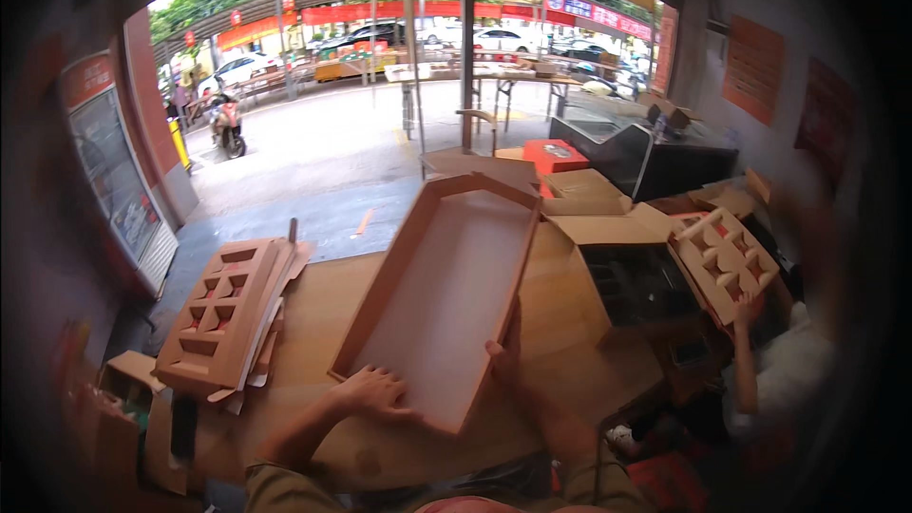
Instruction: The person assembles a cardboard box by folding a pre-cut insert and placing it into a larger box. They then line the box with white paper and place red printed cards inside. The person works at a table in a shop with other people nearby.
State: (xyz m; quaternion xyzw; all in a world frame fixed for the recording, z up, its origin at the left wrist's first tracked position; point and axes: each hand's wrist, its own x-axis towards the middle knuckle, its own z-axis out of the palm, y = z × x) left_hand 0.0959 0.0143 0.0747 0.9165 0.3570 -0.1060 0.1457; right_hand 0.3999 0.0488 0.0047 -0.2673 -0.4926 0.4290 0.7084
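A long, shallow cardboard tray (442, 294) with brown walls and a pale inner face is tilted up over the table in front of me. My left hand (375, 391) lies over its lower left edge, fingers reaching inside and gripping the wall. On the right side, my right hand (506, 353) clasps the wall, its thumb over the rim and the other fingers hidden behind. To the left, a cardboard insert with several cut-out compartments (217, 313) rests on a stack of flat cardboard.
The wooden table (560, 370) spreads beneath. At right, another person's hand (746, 309) holds a compartment insert (727, 261). An open carton (617, 228) and a red box (556, 156) stand beyond. A glass-door fridge (119, 176) is at far left; a motorbike (228, 123) is outside.
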